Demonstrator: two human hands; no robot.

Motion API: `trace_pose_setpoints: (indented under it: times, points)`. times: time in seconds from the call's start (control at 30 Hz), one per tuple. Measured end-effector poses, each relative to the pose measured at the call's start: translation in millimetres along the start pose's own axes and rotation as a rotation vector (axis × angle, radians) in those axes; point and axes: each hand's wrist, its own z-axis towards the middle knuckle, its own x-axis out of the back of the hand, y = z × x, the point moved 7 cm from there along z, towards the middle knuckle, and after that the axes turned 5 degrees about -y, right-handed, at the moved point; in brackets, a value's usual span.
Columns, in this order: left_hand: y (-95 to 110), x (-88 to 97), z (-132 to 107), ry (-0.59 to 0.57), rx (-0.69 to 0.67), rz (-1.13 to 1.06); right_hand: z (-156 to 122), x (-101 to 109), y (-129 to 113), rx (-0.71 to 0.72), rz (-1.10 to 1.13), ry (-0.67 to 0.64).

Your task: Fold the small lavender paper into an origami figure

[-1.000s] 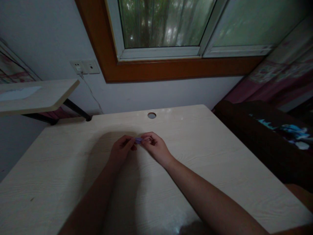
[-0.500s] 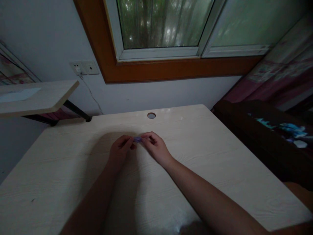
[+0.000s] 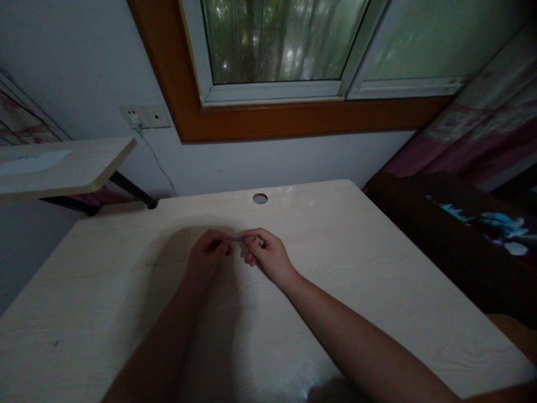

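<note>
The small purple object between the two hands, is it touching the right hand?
Touching. The head view shows the small purple object pinched at one end by the right hand, with no gap between them.

From here the small purple piece (image 3: 238, 239) looks thin, nearly level. Left hand (image 3: 206, 253) and right hand (image 3: 271, 254) pinch its ends.

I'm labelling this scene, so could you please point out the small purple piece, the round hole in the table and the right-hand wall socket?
Small purple piece (image 3: 238, 239), head view, middle of its visible part.
Round hole (image 3: 260, 198), head view, centre of the opening.
Right-hand wall socket (image 3: 156, 116), head view, middle of its plate.
</note>
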Motion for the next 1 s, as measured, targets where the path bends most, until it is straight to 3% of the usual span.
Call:
trace_pose_setpoints:
  times: [0.23,0.43,0.77,1.0]
  points:
    - [2.9,-5.1,0.1,-0.049,-0.04,-0.022,4.0,3.0,-2.2,0.058,0.103,0.023]
    - [6.2,-8.2,0.6,-0.099,-0.088,-0.035,5.1,5.1,0.4,0.09,0.065,0.03]
    - [-11.7,-7.7,-1.3,-0.087,0.138,-0.11,0.7,1.9,-10.5,0.157,-0.088,0.018]
    - [-11.9,-13.6,-0.1,-0.147,0.128,-0.108,-0.6,-0.4,-10.6,0.158,-0.148,-0.041]
